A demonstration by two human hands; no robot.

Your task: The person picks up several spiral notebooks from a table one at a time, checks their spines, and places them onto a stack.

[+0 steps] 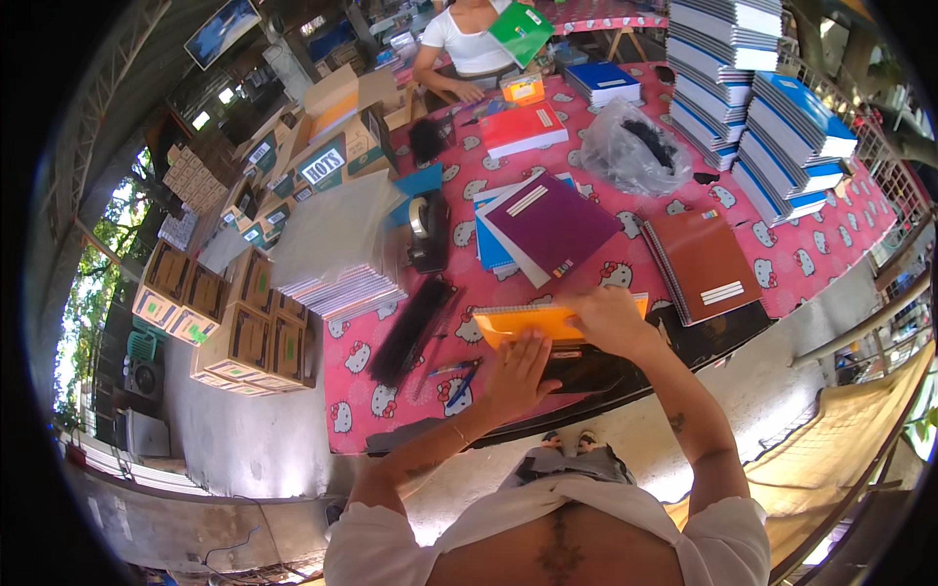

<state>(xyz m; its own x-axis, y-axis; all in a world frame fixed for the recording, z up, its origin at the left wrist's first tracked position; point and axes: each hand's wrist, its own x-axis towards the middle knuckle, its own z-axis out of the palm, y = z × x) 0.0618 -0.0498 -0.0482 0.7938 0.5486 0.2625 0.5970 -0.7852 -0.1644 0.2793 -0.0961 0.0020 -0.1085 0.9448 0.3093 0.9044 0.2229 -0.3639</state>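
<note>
An orange notebook [503, 325] stands tilted at the near edge of the table, with a row of binding holes or coil along its upper edge. Flat against its cover, fingers stretched out, lies my left hand [520, 373]. My right hand [611, 319] is closed at the notebook's upper edge towards the right; what its fingertips pinch is partly hidden. Just beyond are a purple notebook [552, 227] on a blue one [495, 249] and a brown spiral notebook [701, 266]. A bundle of black binding coils [410, 332] and pens [459, 381] lie left of my left hand.
A tape dispenser [427, 231] stands beside a stack of plastic-covered notebooks [337, 254]. Tall notebook stacks [708, 93] rise at the far right, near a plastic bag [635, 151] with black coils. Across the table, a person [474, 44] holds a green notebook [521, 34]. Cartons [254, 322] stand left.
</note>
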